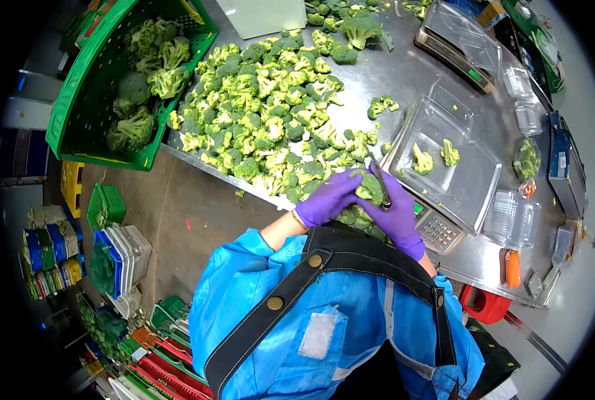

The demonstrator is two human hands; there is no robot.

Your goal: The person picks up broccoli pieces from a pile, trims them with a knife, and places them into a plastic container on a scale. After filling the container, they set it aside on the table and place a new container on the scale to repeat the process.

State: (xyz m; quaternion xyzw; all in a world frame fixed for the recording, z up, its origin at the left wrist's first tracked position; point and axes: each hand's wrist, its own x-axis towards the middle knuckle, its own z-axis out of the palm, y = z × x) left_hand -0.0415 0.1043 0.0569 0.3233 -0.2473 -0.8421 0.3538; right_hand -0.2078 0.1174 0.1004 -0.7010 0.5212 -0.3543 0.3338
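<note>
My left hand, in a purple glove, is closed on a broccoli piece near the table's front edge. Against the other side of that piece, my right hand, gloved too, grips a knife with a dark handle. Cut broccoli florets lie in a wide heap beyond my hands on the metal table. To the right, a clear plastic tray with two florets in it rests on a weighing scale.
A green crate holding broccoli heads stands at the left. A second scale is at the back right. Clear containers and an orange object lie at the right. A red bin stands beneath the table's right edge.
</note>
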